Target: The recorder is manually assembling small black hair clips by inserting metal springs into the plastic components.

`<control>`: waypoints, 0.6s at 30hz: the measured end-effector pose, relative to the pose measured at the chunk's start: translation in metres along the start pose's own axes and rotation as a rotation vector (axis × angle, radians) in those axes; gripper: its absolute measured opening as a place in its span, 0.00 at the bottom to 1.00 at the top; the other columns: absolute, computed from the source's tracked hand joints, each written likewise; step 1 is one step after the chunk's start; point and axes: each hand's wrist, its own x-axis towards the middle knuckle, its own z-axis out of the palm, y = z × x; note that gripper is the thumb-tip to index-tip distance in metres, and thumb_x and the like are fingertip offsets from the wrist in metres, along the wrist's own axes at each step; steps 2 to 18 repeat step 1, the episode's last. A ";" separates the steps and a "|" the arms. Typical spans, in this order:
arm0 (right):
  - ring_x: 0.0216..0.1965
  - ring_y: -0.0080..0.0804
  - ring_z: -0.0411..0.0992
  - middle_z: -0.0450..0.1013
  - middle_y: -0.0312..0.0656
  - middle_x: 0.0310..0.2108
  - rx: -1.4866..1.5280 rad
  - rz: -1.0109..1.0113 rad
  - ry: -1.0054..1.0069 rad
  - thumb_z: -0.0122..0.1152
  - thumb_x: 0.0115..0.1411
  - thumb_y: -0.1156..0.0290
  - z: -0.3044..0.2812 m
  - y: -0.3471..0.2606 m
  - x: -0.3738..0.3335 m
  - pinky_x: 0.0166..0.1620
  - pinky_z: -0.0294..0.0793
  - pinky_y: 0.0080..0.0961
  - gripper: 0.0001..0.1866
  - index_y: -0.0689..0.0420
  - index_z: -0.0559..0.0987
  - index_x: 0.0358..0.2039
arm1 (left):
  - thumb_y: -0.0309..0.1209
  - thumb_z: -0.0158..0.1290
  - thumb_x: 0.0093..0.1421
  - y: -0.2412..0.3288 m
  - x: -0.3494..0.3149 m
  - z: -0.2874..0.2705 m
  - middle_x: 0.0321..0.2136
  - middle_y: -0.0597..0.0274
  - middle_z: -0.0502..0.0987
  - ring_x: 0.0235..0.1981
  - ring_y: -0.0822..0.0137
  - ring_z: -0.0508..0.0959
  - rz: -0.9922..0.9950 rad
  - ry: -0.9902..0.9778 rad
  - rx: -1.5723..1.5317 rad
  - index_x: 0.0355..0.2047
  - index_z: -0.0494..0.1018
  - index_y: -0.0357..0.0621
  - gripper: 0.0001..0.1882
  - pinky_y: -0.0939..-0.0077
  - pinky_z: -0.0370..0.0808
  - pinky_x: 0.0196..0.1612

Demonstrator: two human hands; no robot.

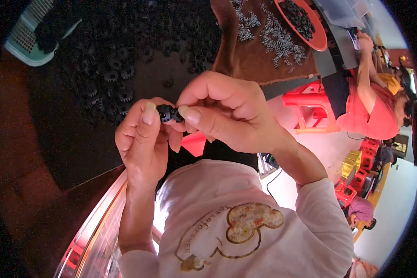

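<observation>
A small black hair claw clip (165, 113) is held up between both hands, in front of my body. My left hand (142, 134) pinches one end of it between thumb and fingers. At its other end, the thumb and index finger of my right hand (236, 111) close on the clip, hiding part of it. Beyond my hands, many black claw clip pieces (118, 74) lie heaped on the dark table top. Small silvery springs (280, 39) are scattered on a brown cloth (252, 60) at the far right.
An orange-red bowl (320, 39) of black pieces stands on the cloth's far side. A pale green basket (25, 56) sits at the far left. To the right are a red stool (310, 111) and a seated person in red (370, 111); other people and stools are farther off.
</observation>
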 end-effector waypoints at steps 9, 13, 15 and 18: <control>0.29 0.23 0.75 0.73 0.39 0.26 -0.062 0.022 -0.018 0.52 0.63 0.75 -0.001 -0.002 0.001 0.32 0.72 0.17 0.04 0.62 0.71 0.36 | 0.36 0.43 0.67 0.002 0.000 -0.001 0.26 0.59 0.74 0.20 0.76 0.67 -0.007 -0.002 0.001 0.31 0.71 0.37 0.15 0.85 0.64 0.23; 0.29 0.23 0.75 0.73 0.39 0.26 -0.062 0.022 -0.018 0.52 0.63 0.75 -0.001 -0.002 0.001 0.32 0.72 0.17 0.04 0.62 0.71 0.36 | 0.36 0.43 0.67 0.002 0.000 -0.001 0.26 0.59 0.74 0.20 0.76 0.67 -0.007 -0.002 0.001 0.31 0.71 0.37 0.15 0.85 0.64 0.23; 0.29 0.23 0.75 0.73 0.39 0.26 -0.062 0.022 -0.018 0.52 0.63 0.75 -0.001 -0.002 0.001 0.32 0.72 0.17 0.04 0.62 0.71 0.36 | 0.36 0.43 0.67 0.002 0.000 -0.001 0.26 0.59 0.74 0.20 0.76 0.67 -0.007 -0.002 0.001 0.31 0.71 0.37 0.15 0.85 0.64 0.23; 0.29 0.23 0.75 0.73 0.39 0.26 -0.062 0.022 -0.018 0.52 0.63 0.75 -0.001 -0.002 0.001 0.32 0.72 0.17 0.04 0.62 0.71 0.36 | 0.36 0.43 0.67 0.002 0.000 -0.001 0.26 0.59 0.74 0.20 0.76 0.67 -0.007 -0.002 0.001 0.31 0.71 0.37 0.15 0.85 0.64 0.23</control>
